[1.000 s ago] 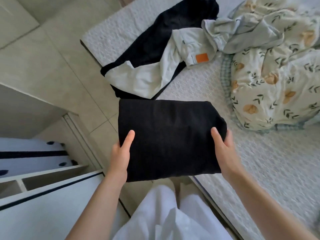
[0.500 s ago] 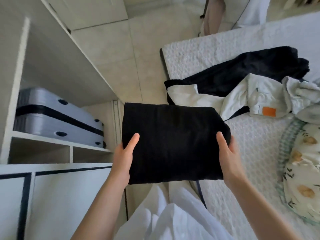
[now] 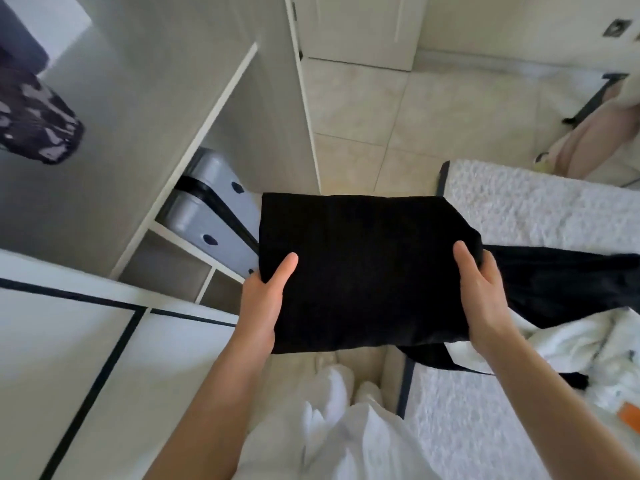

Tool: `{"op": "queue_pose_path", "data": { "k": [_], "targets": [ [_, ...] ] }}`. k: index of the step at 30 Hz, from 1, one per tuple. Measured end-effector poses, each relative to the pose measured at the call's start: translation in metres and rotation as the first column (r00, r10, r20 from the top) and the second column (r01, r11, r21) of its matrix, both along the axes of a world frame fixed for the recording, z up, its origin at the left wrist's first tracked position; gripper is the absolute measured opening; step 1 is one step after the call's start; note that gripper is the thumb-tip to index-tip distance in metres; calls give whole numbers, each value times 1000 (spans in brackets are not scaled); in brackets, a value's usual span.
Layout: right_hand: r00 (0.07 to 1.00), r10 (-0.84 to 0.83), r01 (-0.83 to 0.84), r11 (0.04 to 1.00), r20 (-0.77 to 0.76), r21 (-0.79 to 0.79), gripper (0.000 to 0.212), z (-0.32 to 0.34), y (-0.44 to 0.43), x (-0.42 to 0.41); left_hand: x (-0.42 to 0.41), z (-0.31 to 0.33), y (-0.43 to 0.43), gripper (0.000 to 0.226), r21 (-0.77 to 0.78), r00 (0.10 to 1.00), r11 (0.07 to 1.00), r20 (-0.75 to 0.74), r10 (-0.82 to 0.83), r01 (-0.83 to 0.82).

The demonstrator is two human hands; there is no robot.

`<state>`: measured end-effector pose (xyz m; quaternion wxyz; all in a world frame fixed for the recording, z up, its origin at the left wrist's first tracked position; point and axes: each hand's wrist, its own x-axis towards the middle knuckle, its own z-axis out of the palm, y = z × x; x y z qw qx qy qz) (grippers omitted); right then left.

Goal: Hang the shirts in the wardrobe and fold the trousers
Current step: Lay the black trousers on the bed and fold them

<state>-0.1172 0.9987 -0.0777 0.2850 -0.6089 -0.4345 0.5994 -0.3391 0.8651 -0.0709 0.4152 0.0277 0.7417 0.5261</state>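
Trousers (image 3: 363,268) now by wardrobe (image 3: 221,98); left hand (image 3: 263,303), right hand (image 3: 485,299) clamped on, fingers mostly hidden.

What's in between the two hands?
The folded black trousers, held at one side by the left hand and at the other by the right hand, in the head view.

Floor: pale beige tiles (image 3: 360,109), grout lines visible, running far to a white panelled door (image 3: 353,26). Left of centre I see a grey hard-shell suitcase (image 3: 211,220) lying on its side, with a black band round its middle and dark round studs facing me. Right: bed with white quilted cover (image 3: 540,209), dark edge strip along its left side. Far right, beyond the bed: pale pink fabric (image 3: 588,147) hanging down to the floor beside a slanted black bar (image 3: 594,98); I cannot tell what either belongs to. Near bottom: wearer's white clothing (image 3: 346,431).
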Motion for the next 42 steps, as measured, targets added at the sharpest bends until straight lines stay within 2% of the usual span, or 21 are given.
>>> {"op": "queue_pose_path", "data": {
  "k": [3,8,12,17,20,25,28,31,36,38,42],
  "targets": [
    [997,72,-72,997,-19,23,50,7,26,-38,-27,10,7,48,39,997,997,-31,70,-69],
    [985,167,-163,984,-47,72,48,24,61,-109,-81,25,19,46,77,987,985,-37,157,-154],
    [971,233,-226,969,-60,97,31,40,85,-164,-122,38,27,21,128,978,972,-45,203,-196],
    [945,316,-305,945,-81,120,36,52,112,-227,-166,47,42,35,138,935,927,-10,355,-350],
    [923,375,-362,922,-86,137,30,56,132,-259,-185,51,52,43,151,914,904,-2,405,-400],
    [878,470,-453,877,-92,159,26,61,176,-311,-213,52,78,26,200,874,858,-10,485,-474],
    [839,536,-512,836,-93,196,30,66,206,-341,-222,55,99,28,250,848,821,4,530,-513],
    [769,631,-606,770,-98,200,37,71,236,-368,-227,55,121,36,267,793,760,26,609,-592],
    [640,761,-727,645,-109,234,36,80,279,-413,-231,58,154,47,254,635,602,67,770,-757],
    [588,800,-761,596,-116,256,32,85,292,-436,-239,60,164,52,256,583,550,73,809,-795],
    [499,859,-797,505,-110,330,41,101,309,-493,-276,67,178,59,279,508,469,86,857,-838]
  ]
}}
